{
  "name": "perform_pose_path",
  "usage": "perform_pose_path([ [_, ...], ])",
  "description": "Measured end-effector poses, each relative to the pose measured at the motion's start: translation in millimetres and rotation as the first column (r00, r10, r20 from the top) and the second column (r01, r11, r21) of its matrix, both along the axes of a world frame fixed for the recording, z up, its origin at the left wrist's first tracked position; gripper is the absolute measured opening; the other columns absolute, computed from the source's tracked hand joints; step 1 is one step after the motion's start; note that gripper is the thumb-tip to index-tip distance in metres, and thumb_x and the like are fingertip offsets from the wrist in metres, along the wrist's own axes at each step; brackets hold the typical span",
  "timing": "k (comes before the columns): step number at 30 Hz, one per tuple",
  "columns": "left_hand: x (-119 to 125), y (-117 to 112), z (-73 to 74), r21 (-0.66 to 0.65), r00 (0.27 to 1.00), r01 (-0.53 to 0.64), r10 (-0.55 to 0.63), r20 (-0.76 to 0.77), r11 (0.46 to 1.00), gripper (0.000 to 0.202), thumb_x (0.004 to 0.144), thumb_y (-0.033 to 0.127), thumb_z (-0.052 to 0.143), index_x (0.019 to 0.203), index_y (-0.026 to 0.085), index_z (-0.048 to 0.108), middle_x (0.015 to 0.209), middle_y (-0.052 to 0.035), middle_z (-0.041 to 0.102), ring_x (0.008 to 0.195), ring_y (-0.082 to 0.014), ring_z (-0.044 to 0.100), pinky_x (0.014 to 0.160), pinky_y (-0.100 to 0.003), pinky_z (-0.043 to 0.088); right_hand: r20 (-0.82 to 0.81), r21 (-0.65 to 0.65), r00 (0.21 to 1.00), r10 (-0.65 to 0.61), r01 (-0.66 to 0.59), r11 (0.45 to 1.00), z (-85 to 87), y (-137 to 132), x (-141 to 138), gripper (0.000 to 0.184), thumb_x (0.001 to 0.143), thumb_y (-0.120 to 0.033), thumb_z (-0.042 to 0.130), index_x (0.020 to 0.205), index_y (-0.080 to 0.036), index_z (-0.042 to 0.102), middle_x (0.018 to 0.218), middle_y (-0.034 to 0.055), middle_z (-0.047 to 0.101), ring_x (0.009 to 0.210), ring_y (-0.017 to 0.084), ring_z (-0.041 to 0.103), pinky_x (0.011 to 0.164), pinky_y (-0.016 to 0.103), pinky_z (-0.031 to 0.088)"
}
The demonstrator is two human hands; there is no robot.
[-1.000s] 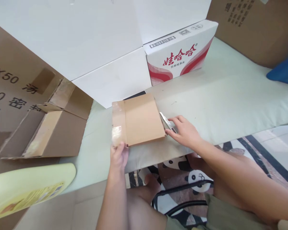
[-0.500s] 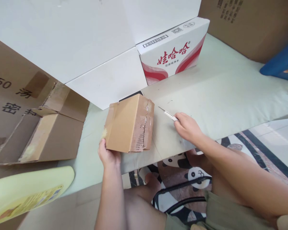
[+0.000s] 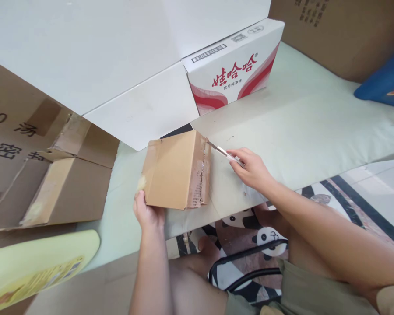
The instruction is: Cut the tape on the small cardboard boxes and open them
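Box [image 3: 170, 170] over cloth [image 3: 243, 127]. Left hand [image 3: 148, 213] grips its near-left corner; right hand [image 3: 252, 168] holds knife [image 3: 222, 151], tip by seam's [image 3: 202, 173] far end. Loose left-hand hold could let box twist, blade skid.

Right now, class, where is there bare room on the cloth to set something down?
The widest bare patch of cloth lies between the red-lettered box, the blue container and the right hand. A narrower strip separates the brown carton from the small box. Around that box it's crowded: left hand, knife, white block.
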State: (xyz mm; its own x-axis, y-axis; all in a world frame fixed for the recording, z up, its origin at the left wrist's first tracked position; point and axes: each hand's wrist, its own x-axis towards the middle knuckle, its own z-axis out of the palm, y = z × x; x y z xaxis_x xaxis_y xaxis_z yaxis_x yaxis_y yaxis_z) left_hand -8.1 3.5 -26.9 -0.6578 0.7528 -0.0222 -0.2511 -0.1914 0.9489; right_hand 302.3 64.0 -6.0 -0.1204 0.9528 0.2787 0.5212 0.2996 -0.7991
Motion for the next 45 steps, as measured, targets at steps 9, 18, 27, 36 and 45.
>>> perform_pose_path([
  [9,15,2,11.2,0.016,0.997,-0.066,0.065,0.038,0.998,0.023,0.076,0.037,0.069,0.092,0.020,0.072,0.099,-0.0036,0.073,0.098,-0.0184,0.067,0.091,-0.030,0.052,-0.037,-0.091,0.999,-0.037,0.033,0.995,9.2,-4,-2,0.038,0.088,-0.025,0.050,0.119,-0.021,0.072,0.098,0.0084,0.068,0.073,0.019,0.059,0.071,0.035,0.048],
  [18,23,2,12.1,0.017,0.990,-0.139,0.139,0.000,0.990,0.021,0.073,0.035,0.073,0.085,0.018,0.070,0.089,-0.0023,0.072,0.086,-0.0174,0.067,0.081,-0.031,0.054,-0.024,-0.222,0.999,-0.031,0.025,0.975,7.3,-1,-2,0.040,0.088,-0.024,0.049,0.120,-0.024,0.073,0.101,0.0077,0.070,0.085,0.021,0.063,0.077,0.036,0.049],
  [27,38,4,13.2,0.034,0.965,-0.238,0.240,-0.108,0.971,0.016,0.078,0.033,0.063,0.079,0.017,0.062,0.079,0.0006,0.064,0.073,-0.0147,0.062,0.073,-0.030,0.052,-0.060,-0.336,0.998,-0.009,-0.012,0.942,9.7,-8,-10,0.034,0.087,-0.025,0.046,0.114,-0.019,0.067,0.109,0.0074,0.072,0.082,0.020,0.064,0.073,0.033,0.048],
  [36,43,6,12.0,0.056,0.946,-0.274,0.280,-0.161,0.960,0.015,0.078,0.033,0.060,0.080,0.018,0.059,0.082,0.0005,0.062,0.073,-0.0139,0.060,0.069,-0.029,0.051,-0.006,-0.349,0.996,0.089,-0.086,0.933,2.0,-23,-28,0.024,0.093,-0.027,0.045,0.111,-0.021,0.058,0.106,0.0083,0.072,0.074,0.019,0.062,0.073,0.033,0.045],
  [45,44,5,14.7,0.083,0.960,-0.257,0.264,-0.091,0.963,0.011,0.077,0.029,0.061,0.079,0.017,0.062,0.084,-0.0006,0.065,0.084,-0.0176,0.065,0.081,-0.034,0.053,-0.059,-0.374,0.991,0.119,-0.133,0.918,6.3,-25,-23,0.021,0.093,-0.027,0.046,0.110,-0.021,0.058,0.105,0.0067,0.072,0.084,0.021,0.064,0.074,0.033,0.045],
])
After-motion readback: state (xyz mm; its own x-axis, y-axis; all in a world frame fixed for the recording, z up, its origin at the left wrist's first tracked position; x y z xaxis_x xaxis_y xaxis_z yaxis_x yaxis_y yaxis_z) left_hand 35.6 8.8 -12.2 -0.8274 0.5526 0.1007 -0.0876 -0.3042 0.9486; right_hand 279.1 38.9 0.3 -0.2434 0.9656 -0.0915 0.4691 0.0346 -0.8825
